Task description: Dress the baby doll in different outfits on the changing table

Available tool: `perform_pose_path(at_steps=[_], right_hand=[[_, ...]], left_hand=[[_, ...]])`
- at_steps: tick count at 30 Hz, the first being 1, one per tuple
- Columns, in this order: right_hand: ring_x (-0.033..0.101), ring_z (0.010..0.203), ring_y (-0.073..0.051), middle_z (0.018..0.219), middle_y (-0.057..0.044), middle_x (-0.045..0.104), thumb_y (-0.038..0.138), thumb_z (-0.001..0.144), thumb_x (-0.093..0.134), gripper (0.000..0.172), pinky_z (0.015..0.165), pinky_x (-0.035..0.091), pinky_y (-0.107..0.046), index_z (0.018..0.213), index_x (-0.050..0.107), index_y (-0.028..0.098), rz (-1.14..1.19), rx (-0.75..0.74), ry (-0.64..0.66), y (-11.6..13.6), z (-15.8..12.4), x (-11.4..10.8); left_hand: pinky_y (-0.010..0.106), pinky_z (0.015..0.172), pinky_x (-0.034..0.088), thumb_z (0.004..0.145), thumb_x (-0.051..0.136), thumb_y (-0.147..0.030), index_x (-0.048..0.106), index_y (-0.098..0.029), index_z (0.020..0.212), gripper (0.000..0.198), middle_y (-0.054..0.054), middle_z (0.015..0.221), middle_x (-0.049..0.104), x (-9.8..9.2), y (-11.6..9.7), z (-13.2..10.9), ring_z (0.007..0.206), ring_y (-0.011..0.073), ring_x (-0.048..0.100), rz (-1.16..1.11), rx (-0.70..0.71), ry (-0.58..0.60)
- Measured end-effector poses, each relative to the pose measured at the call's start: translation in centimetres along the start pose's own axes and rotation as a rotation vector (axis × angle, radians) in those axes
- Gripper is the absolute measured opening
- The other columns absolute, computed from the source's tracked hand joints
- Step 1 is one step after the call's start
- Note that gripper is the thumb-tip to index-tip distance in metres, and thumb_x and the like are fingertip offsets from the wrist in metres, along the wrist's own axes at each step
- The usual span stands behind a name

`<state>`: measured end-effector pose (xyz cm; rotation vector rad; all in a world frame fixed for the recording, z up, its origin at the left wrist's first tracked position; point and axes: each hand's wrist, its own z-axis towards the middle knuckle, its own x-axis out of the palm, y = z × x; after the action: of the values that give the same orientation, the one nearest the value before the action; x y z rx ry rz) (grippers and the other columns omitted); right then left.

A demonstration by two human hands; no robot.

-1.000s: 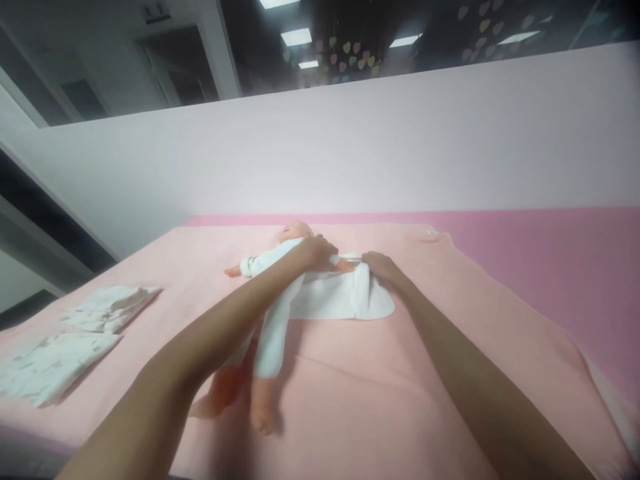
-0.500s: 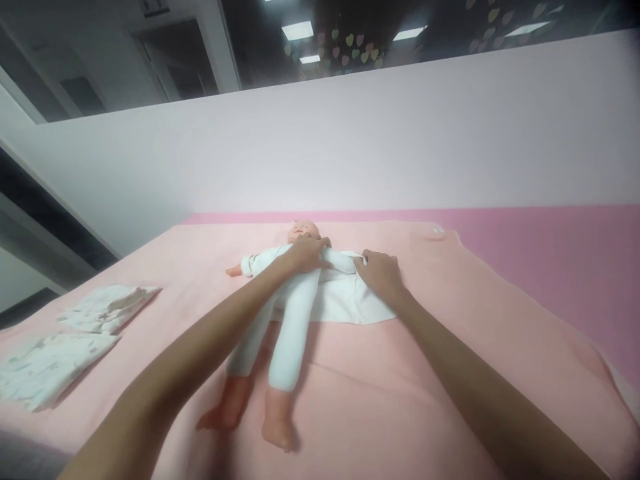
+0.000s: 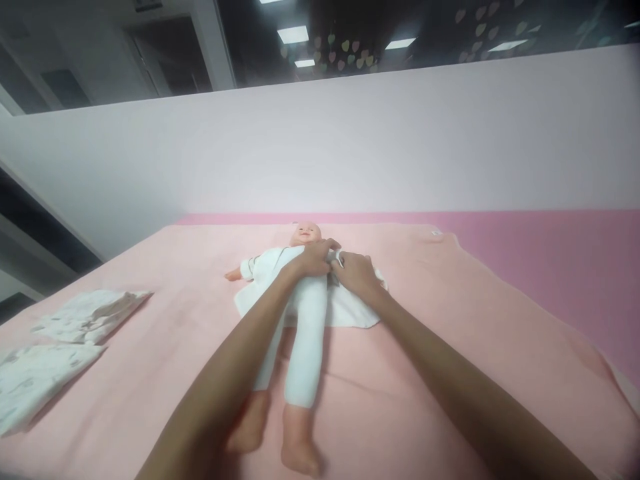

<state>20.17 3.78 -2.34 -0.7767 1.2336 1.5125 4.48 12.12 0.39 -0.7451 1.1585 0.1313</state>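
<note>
A baby doll (image 3: 305, 235) lies on its back in the middle of a pink blanket (image 3: 400, 373), head away from me, feet toward me. It wears a white garment (image 3: 307, 333) that is spread open beside its body. My left hand (image 3: 314, 257) rests on the doll's chest with fingers closed on the garment's edge. My right hand (image 3: 356, 275) is right next to it, pinching the same white cloth at the doll's side. The two hands nearly touch.
Two folded patterned white cloths lie at the left, one (image 3: 90, 313) farther and one (image 3: 35, 380) nearer. A low white wall (image 3: 350, 147) runs behind the pink surface. A darker pink mat (image 3: 550, 253) shows at the right.
The doll's legs have swung straight toward me. My right hand slid left along the white garment to meet my left hand at the chest, and the cloth at the right has been drawn in.
</note>
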Motion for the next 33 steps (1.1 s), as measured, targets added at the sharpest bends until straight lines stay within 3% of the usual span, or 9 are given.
perform_pose_path(at_steps=[3, 7, 9, 13, 17, 24, 29, 31, 33], right_hand=[[0.066, 0.094, -0.025, 0.1, -0.011, 0.076, 0.035, 0.103, 0.039, 0.032, 0.083, 0.036, -0.033, 0.095, 0.066, 0.019, -0.007, -0.019, 0.029, 0.9, 1.2, -0.2], [0.067, 0.095, -0.027, 0.099, -0.013, 0.075, 0.033, 0.102, 0.042, 0.032, 0.085, 0.036, -0.036, 0.093, 0.068, 0.017, -0.047, -0.015, 0.055, 1.0, 1.4, -0.9], [0.067, 0.096, -0.029, 0.101, -0.017, 0.075, 0.029, 0.101, 0.041, 0.032, 0.087, 0.036, -0.039, 0.095, 0.069, 0.014, -0.075, 0.019, 0.041, 1.4, 1.2, -0.9], [0.065, 0.105, -0.034, 0.111, -0.023, 0.072, 0.026, 0.102, 0.038, 0.035, 0.09, 0.035, -0.043, 0.107, 0.069, 0.009, -0.103, 0.043, -0.017, 3.9, 1.7, -0.5], [0.065, 0.105, -0.033, 0.11, -0.022, 0.072, 0.021, 0.101, 0.038, 0.033, 0.092, 0.034, -0.043, 0.103, 0.069, 0.011, -0.101, 0.016, -0.027, 5.9, 2.8, -0.5], [0.064, 0.102, -0.032, 0.106, -0.021, 0.073, 0.028, 0.102, 0.041, 0.032, 0.092, 0.036, -0.042, 0.098, 0.068, 0.011, -0.086, 0.006, -0.021, 3.7, 1.4, -1.4], [0.064, 0.09, -0.023, 0.095, -0.009, 0.072, 0.036, 0.106, 0.039, 0.032, 0.083, 0.041, -0.032, 0.091, 0.062, 0.019, 0.018, -0.072, -0.001, -0.2, -2.4, -3.7], [0.062, 0.095, -0.021, 0.103, -0.007, 0.071, 0.037, 0.107, 0.036, 0.031, 0.083, 0.043, -0.03, 0.097, 0.06, 0.021, 0.107, -0.109, -0.043, -2.7, -4.6, -4.4], [0.06, 0.097, -0.022, 0.106, -0.007, 0.069, 0.038, 0.104, 0.04, 0.025, 0.084, 0.045, -0.031, 0.102, 0.06, 0.022, 0.26, -0.109, -0.133, -5.6, -6.7, -4.6]], left_hand=[[0.045, 0.113, 0.045, 0.075, 0.051, -0.016, 0.062, -0.02, 0.126, 0.053, 0.011, 0.139, 0.064, -0.2, 0.2, -0.2, 0.134, 0.0282, 0.057, -0.256, 0.007, -0.091], [0.043, 0.111, 0.048, 0.074, 0.041, -0.015, 0.066, -0.016, 0.111, 0.044, 0.014, 0.127, 0.068, -0.5, 0.4, -0.5, 0.122, 0.0243, 0.064, -0.581, 0.063, -0.403], [0.042, 0.106, 0.051, 0.072, 0.042, -0.014, 0.065, -0.015, 0.104, 0.04, 0.013, 0.119, 0.07, -0.4, 0.5, -0.5, 0.112, 0.0222, 0.068, -0.663, 0.05, -0.484], [0.04, 0.098, 0.055, 0.072, 0.042, -0.012, 0.065, -0.016, 0.096, 0.034, 0.011, 0.109, 0.072, -0.1, 0.4, -0.3, 0.098, 0.0196, 0.069, -0.697, -0.031, -0.501], [0.036, 0.095, 0.055, 0.073, 0.042, -0.013, 0.065, -0.017, 0.093, 0.03, 0.008, 0.106, 0.071, -0.2, 0.3, -0.4, 0.093, 0.0168, 0.067, -0.688, -0.048, -0.546], [0.035, 0.092, 0.054, 0.079, 0.048, -0.019, 0.063, -0.018, 0.096, 0.022, 0.008, 0.109, 0.069, -1.3, -0.6, -1.6, 0.098, 0.0185, 0.065, -0.709, -0.048, -0.625], [0.04, 0.102, 0.05, 0.089, 0.05, -0.031, 0.064, -0.022, 0.109, 0.026, 0.006, 0.12, 0.069, -3.8, -0.6, -7.1, 0.11, 0.0236, 0.063, -0.376, -0.104, -0.542], [0.042, 0.101, 0.049, 0.091, 0.05, -0.036, 0.065, -0.024, 0.11, 0.027, 0.005, 0.121, 0.068, -4.9, 1.0, -10.9, 0.11, 0.0253, 0.063, -0.18, -0.167, -0.502], [0.044, 0.103, 0.048, 0.091, 0.049, -0.039, 0.066, -0.026, 0.111, 0.029, 0.006, 0.12, 0.068, -5.9, 3.5, -15.0, 0.11, 0.0276, 0.061, -0.006, -0.252, -0.548]])
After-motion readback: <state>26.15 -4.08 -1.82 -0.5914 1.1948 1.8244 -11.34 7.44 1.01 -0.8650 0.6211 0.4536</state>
